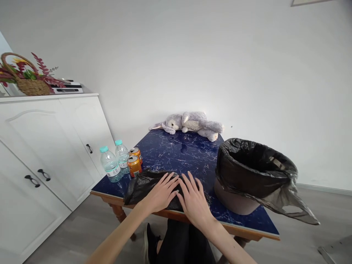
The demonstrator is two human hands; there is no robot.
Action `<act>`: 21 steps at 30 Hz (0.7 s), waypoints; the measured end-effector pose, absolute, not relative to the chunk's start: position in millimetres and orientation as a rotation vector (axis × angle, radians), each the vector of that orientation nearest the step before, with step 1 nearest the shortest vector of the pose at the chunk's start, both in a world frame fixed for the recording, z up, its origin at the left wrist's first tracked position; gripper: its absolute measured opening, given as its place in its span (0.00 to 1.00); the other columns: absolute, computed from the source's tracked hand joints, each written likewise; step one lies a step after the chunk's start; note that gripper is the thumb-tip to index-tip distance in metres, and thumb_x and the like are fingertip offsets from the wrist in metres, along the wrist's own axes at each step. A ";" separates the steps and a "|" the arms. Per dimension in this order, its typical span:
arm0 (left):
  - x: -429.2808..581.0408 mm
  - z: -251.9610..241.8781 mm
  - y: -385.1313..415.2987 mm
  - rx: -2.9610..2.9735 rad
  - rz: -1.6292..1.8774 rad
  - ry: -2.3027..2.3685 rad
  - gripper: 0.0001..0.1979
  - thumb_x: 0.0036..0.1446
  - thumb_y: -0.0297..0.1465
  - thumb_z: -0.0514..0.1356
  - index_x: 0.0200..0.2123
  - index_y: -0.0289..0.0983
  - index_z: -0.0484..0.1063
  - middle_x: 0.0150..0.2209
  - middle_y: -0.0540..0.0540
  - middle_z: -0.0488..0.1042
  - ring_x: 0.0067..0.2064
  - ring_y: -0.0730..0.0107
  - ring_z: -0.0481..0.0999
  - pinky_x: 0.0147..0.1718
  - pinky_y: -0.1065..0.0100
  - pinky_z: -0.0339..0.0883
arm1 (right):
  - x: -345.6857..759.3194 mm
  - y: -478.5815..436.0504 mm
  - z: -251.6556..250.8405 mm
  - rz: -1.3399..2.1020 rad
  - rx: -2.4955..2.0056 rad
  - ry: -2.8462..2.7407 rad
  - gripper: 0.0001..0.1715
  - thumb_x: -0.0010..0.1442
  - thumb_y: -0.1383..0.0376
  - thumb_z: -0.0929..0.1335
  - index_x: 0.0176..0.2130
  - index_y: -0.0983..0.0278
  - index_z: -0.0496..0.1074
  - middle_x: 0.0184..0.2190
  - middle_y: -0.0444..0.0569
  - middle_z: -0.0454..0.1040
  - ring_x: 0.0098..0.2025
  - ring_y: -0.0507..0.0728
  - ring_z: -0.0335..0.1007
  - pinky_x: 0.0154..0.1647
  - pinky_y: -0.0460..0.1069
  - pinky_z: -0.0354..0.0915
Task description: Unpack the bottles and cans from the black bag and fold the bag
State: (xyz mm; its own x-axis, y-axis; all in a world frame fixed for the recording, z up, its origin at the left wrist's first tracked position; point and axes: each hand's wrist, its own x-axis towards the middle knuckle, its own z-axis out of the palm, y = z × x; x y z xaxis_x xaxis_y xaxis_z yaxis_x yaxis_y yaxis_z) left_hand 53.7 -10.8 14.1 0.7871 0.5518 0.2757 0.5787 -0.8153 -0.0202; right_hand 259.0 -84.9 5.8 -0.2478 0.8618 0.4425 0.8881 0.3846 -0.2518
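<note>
A black plastic bag (140,186) lies flattened along the near edge of the blue marbled table (176,154). My left hand (161,192) rests on it, palm down with fingers stretched out. Beside it, my right hand (194,201) also lies flat with its fingers spread, over the bag's right part. The fingertips of both hands nearly meet. Neither hand grips anything. Right of my hands stands a bin (235,198) lined with another black bag (247,176), whose handle loop hangs over the right side.
Two clear bottles with teal caps, a nearer one (110,165) and a farther one (121,156), stand at the table's left with two orange cans (134,166). A grey plush rabbit (192,122) lies at the back. Left is a white cabinet (55,146) bearing a flower basket (33,87).
</note>
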 end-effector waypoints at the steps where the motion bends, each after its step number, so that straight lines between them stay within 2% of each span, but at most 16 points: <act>1: 51.4 9.7 -5.5 -2.893 -0.381 -0.924 0.29 0.78 0.40 0.47 0.77 0.44 0.51 0.76 0.44 0.57 0.78 0.54 0.50 0.76 0.46 0.46 | 259.6 -77.5 -0.8 0.003 -1.545 -2.182 0.33 0.78 0.55 0.58 0.74 0.64 0.60 0.77 0.58 0.54 0.79 0.73 0.40 0.76 0.74 0.44; 4: 36.2 -4.4 6.6 -2.923 -0.390 -1.061 0.29 0.78 0.44 0.46 0.78 0.48 0.50 0.77 0.45 0.56 0.78 0.53 0.52 0.75 0.46 0.47 | 270.7 -58.7 -21.6 0.155 -1.696 -2.228 0.35 0.78 0.51 0.58 0.75 0.65 0.60 0.77 0.58 0.53 0.79 0.73 0.43 0.77 0.74 0.41; 9: -7.5 -19.1 12.3 -2.898 -0.346 -1.340 0.29 0.78 0.47 0.44 0.78 0.53 0.47 0.78 0.47 0.51 0.75 0.50 0.59 0.71 0.45 0.54 | 292.3 -54.7 -38.3 0.209 -1.674 -2.198 0.39 0.78 0.46 0.52 0.76 0.62 0.57 0.78 0.51 0.49 0.80 0.66 0.42 0.78 0.66 0.47; 12: -33.2 -21.7 11.9 -2.844 -0.346 -1.384 0.29 0.78 0.46 0.45 0.78 0.51 0.49 0.77 0.45 0.54 0.76 0.48 0.57 0.71 0.45 0.55 | 296.2 -62.6 -37.9 0.219 -1.681 -2.195 0.40 0.78 0.45 0.51 0.76 0.62 0.56 0.78 0.51 0.49 0.80 0.65 0.43 0.78 0.65 0.48; 15: -52.3 -21.1 11.7 -2.787 -0.387 -1.353 0.28 0.78 0.44 0.46 0.76 0.45 0.56 0.75 0.43 0.60 0.76 0.50 0.58 0.73 0.44 0.52 | 300.7 -75.0 -36.6 0.195 -1.663 -2.208 0.40 0.78 0.44 0.51 0.76 0.62 0.56 0.78 0.51 0.49 0.79 0.66 0.43 0.78 0.65 0.48; 18: -64.6 -15.7 5.8 -2.737 -0.401 -1.378 0.27 0.78 0.42 0.46 0.74 0.39 0.62 0.73 0.40 0.63 0.75 0.51 0.59 0.73 0.44 0.53 | 310.9 -91.5 -36.3 0.189 -1.590 -2.243 0.41 0.77 0.42 0.54 0.77 0.58 0.54 0.79 0.49 0.47 0.80 0.66 0.42 0.78 0.66 0.49; 21: -72.5 -5.3 -11.7 -2.672 -0.483 -1.413 0.26 0.78 0.41 0.48 0.72 0.39 0.64 0.72 0.39 0.66 0.74 0.52 0.62 0.73 0.45 0.55 | 322.5 -107.5 -36.8 0.229 -1.548 -2.295 0.41 0.76 0.41 0.57 0.78 0.52 0.48 0.79 0.46 0.43 0.80 0.67 0.40 0.77 0.67 0.51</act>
State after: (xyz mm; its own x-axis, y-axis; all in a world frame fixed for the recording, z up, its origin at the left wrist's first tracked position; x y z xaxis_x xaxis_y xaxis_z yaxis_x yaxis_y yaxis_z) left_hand -72.5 -11.7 -5.3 0.5248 0.7920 0.3121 0.8172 -0.5713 0.0756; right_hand 322.5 -107.5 -36.8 -0.3341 0.9200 0.2050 0.8612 0.3864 -0.3303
